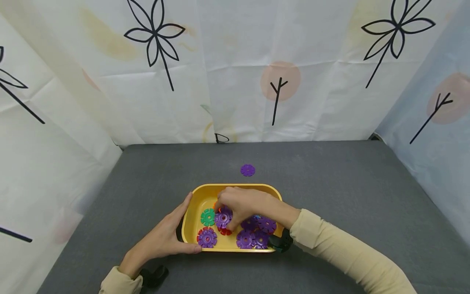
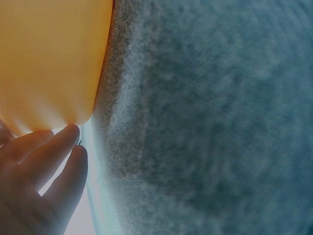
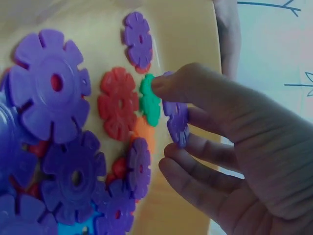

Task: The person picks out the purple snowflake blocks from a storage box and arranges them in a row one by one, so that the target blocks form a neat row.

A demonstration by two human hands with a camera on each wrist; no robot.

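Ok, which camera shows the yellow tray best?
The head view: it shows the yellow tray from above, with most of its rim. The left wrist view shows only part of its outside; the right wrist view shows part of its inside, close up, under the flower pieces.

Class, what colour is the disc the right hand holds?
Purple; the disc shows best in the right wrist view.

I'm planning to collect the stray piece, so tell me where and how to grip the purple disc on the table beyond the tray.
Come straight down and pinch the purple disc at two opposite edges. It lies flat on the grey table, apart from the yellow tray, leaving little height to grasp from the side. Its scalloped outline should help prevent slipping.
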